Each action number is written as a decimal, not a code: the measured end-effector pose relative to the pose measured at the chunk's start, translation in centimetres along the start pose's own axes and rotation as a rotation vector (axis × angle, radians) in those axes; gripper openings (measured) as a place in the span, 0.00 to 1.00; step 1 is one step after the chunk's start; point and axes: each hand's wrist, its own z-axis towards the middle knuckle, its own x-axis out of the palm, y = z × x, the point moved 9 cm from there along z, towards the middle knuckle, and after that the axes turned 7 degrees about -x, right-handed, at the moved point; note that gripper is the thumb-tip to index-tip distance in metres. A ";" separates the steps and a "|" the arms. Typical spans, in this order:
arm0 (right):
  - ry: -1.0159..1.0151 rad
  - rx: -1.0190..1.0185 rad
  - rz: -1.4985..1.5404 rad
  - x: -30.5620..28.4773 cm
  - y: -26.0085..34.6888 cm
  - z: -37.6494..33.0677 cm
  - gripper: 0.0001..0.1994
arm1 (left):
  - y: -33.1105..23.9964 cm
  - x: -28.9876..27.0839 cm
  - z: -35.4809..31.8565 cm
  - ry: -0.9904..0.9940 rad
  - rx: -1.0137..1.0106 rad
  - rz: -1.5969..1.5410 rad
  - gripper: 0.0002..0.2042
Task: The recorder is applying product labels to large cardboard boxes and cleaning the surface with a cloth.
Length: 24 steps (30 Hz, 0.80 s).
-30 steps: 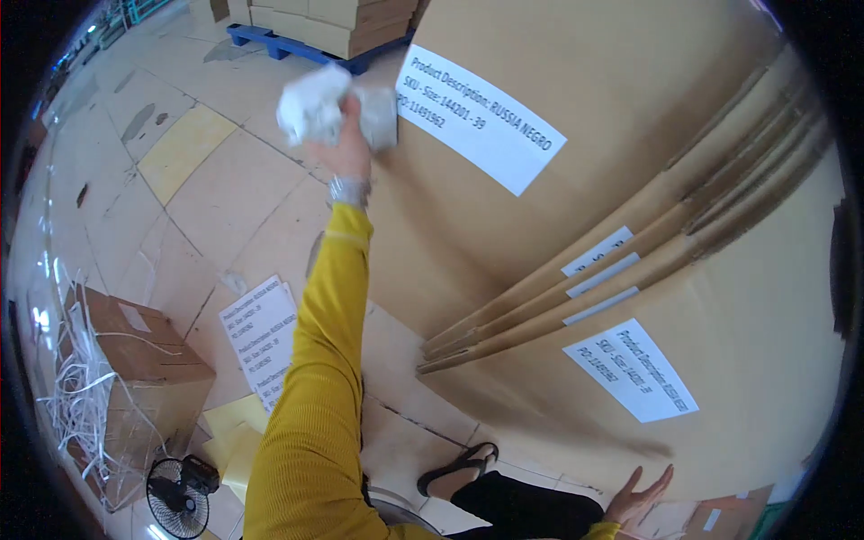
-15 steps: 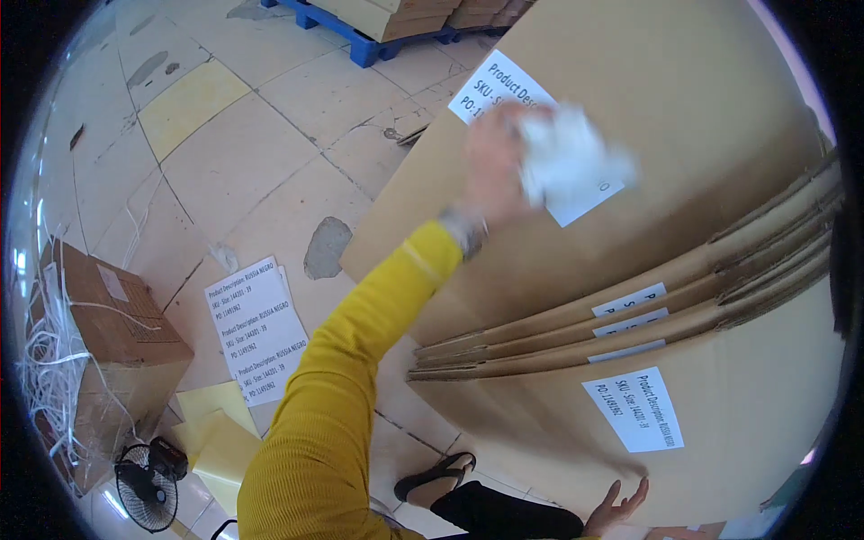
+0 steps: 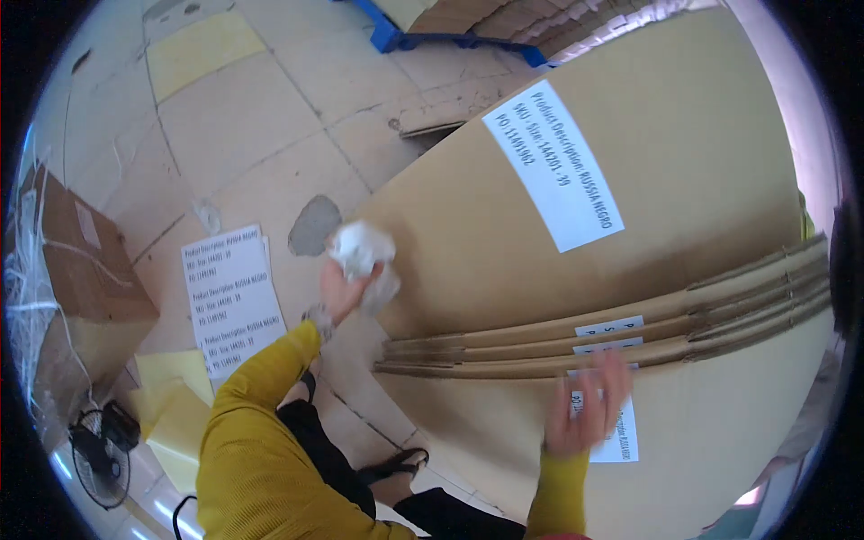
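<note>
My left hand [image 3: 339, 292], with a band at the wrist, is closed round a crumpled white cloth [image 3: 363, 249] at the left edge of a large flat cardboard sheet [image 3: 432, 243]. A white printed label [image 3: 556, 171] lies flat and smooth on that sheet. My right hand [image 3: 589, 409], somewhat blurred, is raised with its fingers apart over the nearer cardboard [image 3: 711, 405]. Behind its fingers another white label [image 3: 621, 436] is partly hidden. Between the two broad faces, several folded cardboard edges [image 3: 504, 346] stand close together, with strips of labels showing.
At the left, sheets of printed labels [image 3: 236, 301] lie on the tiled floor near yellow paper [image 3: 175, 405]. Beyond them are a brown carton [image 3: 99, 279] with white straps and a small black fan [image 3: 99, 459]. A blue pallet [image 3: 387, 36] bears stacked cardboard at the back.
My left hand has moved with the cloth from the far label down and left to the sheet's edge, uncovering that label. My right hand has risen from the lower edge to the near label.
</note>
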 end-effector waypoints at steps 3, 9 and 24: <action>0.039 -0.261 0.024 9.2 0.6 14.1 0.21 | 9.5 -1.2 -7.9 0.242 -0.404 0.133 0.23; 0.416 -0.358 -0.276 20.1 -1.3 25.3 0.15 | 14.2 -1.2 -11.5 0.577 -0.472 0.424 0.27; 0.344 -0.309 -0.596 7.0 -5.4 25.7 0.12 | 16.1 0.4 -14.1 0.851 -0.350 0.893 0.36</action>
